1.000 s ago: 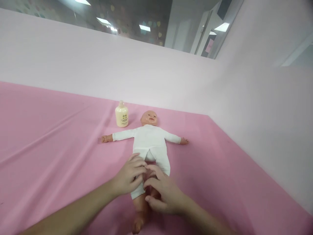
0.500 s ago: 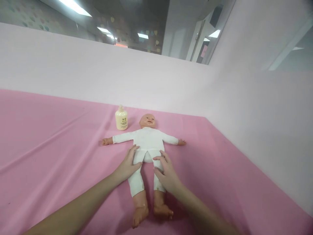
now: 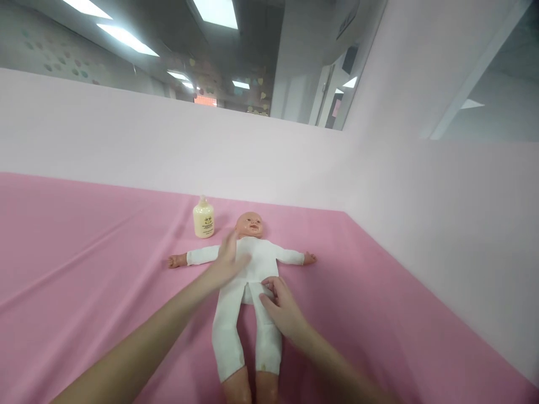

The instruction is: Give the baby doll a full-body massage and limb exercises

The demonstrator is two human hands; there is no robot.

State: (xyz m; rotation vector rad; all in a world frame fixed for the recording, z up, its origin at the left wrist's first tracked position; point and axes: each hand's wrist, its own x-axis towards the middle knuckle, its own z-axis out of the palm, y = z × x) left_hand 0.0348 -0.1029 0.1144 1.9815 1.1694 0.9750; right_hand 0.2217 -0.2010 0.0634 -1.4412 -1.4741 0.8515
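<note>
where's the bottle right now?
In the head view the bottle stands upright on the pink sheet, just left of the doll by its head, beyond the left hand.

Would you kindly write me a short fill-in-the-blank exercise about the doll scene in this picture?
1. The doll lies on its back on a ____ cloth.
2. The left hand rests on the doll's ____.
3. The cream bottle stands upright beside the doll's ____.
4. The right hand touches the white suit at the top of one ____.

Missing words: pink; chest; head; leg
</note>
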